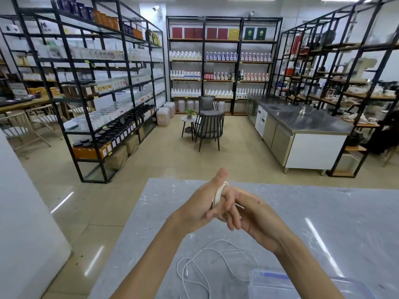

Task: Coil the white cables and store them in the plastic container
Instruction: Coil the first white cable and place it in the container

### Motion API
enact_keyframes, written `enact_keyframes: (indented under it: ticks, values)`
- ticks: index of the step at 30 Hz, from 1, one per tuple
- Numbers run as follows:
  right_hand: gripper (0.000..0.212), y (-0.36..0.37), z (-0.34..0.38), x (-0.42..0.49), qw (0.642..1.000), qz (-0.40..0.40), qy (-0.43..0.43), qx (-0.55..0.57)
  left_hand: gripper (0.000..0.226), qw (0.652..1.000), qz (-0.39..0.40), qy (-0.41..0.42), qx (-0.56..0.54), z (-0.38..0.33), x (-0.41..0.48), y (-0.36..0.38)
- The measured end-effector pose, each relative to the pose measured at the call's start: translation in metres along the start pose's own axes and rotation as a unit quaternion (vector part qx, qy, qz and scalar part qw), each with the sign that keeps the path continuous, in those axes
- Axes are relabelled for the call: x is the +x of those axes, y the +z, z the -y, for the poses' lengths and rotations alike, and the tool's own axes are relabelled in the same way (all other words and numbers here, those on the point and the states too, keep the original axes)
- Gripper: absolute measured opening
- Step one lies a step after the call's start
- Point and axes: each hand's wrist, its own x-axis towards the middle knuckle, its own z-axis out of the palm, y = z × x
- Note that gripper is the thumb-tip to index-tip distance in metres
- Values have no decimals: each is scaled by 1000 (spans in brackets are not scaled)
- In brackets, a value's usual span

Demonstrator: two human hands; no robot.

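Above the grey marble table [323, 212], my left hand [200, 203] holds a white cable coil [220, 194] wound around its fingers. My right hand [257, 219] meets it from the right and pinches the coil's loose end, whose tip sticks out near the fingers. A second white cable [207, 262] lies loose in wide loops on the table below my arms. The clear plastic container [302, 285] with a blue strip sits at the bottom right, partly behind my right forearm.
The table's far edge is just beyond my hands, with tiled floor past it. Black shelving racks [97, 93] full of bottles and jars line the room. A steel counter [302, 130] stands to the right, and a dark chair [209, 128] with a small table stands mid-room.
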Motion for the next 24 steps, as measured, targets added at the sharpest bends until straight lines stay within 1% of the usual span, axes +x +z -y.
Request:
enact_keyframes:
  ticks: [1,3,5,6,8,9,11,12,13,14,17,19,21,24]
  values:
    - [27,-3,-2,-3,1000,-24,-7,-5,70,1000,-22,7,-6,-1,2,-1]
    - [32,-13,-6,-10,997,-65,-4,-38,65,997,-70,4,13,2,5,-3]
    - [33,-19,-4,-18,990,-98,-6,-105,61,994,-107,-16,33,11,11,1]
    - [34,-21,-1,-22,979,-129,-29,-153,60,992,-122,-26,38,17,15,5]
    - [37,-24,5,-28,942,-194,-112,-250,58,989,-131,-46,40,27,24,13]
    - [40,-28,9,-32,918,-208,-154,-299,58,991,-119,-53,34,31,30,18]
    - [43,-38,20,-39,865,-201,-216,-405,58,996,-69,-56,10,36,42,31]
    - [41,-44,26,-41,847,-189,-230,-441,59,998,-39,-50,-4,37,48,37]
    - [39,-49,31,-44,845,-177,-228,-449,60,999,-11,-42,-17,38,54,43]
    - [37,-55,36,-48,861,-167,-213,-430,61,999,15,-33,-28,38,61,50]
    - [33,-74,52,-63,936,-105,-139,-307,64,997,63,-15,-45,41,80,65]
    - [30,-85,59,-71,964,-59,-87,-246,65,996,75,-20,-43,47,87,71]
    - [27,-95,60,-78,968,-55,-70,-234,63,996,65,-39,-40,57,94,78]
    - [22,-109,55,-90,953,-101,-97,-269,65,998,21,-50,-7,70,103,92]
